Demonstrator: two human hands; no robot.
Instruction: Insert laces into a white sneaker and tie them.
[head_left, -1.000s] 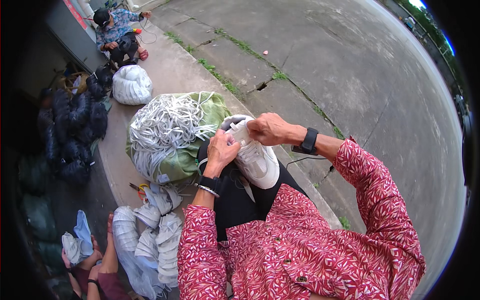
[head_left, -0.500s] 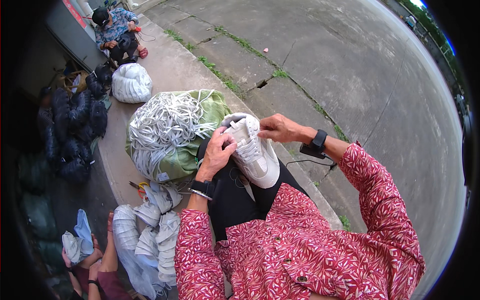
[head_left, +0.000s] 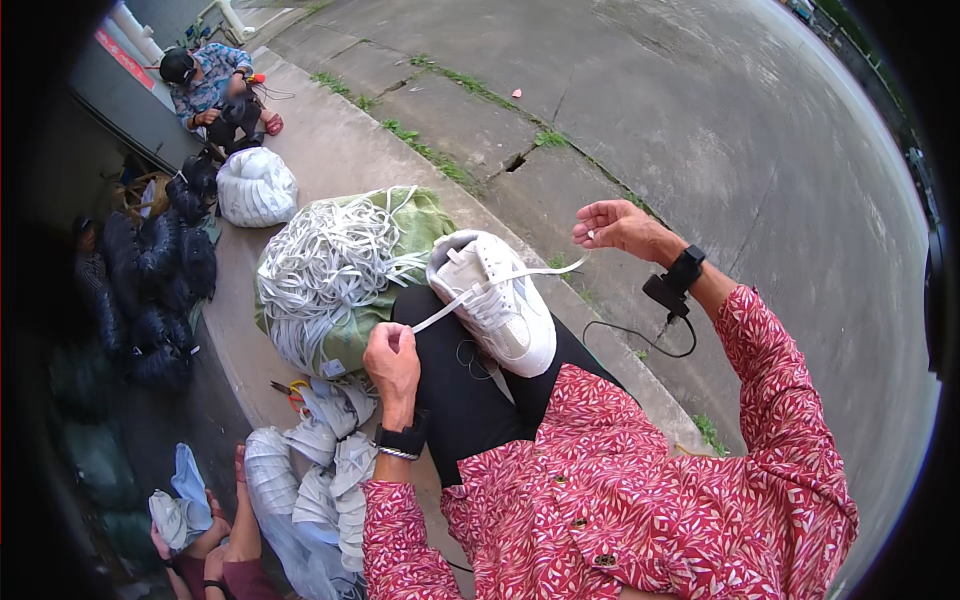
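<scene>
The white sneaker (head_left: 497, 300) lies toe toward us on our lap — both hands' fingers pinch its lace (head_left: 520, 274) ends taut, left hand (head_left: 392, 357), right hand (head_left: 617, 224); green sack (head_left: 400, 225) holds laces.

green sack of white laces (head_left: 335, 275) | tied white bundle (head_left: 257, 187) — black bundles (head_left: 160, 280) | scissors (head_left: 290, 390)

Even, diffuse daylight is seen, with soft, weak shadows. Beyond the white shoe (head_left: 497, 300) the concrete pavement (head_left: 700, 130) is bright; left of it, a dim recess is underexposed. Straight lines are bent toward the black vignetted rim.
</scene>
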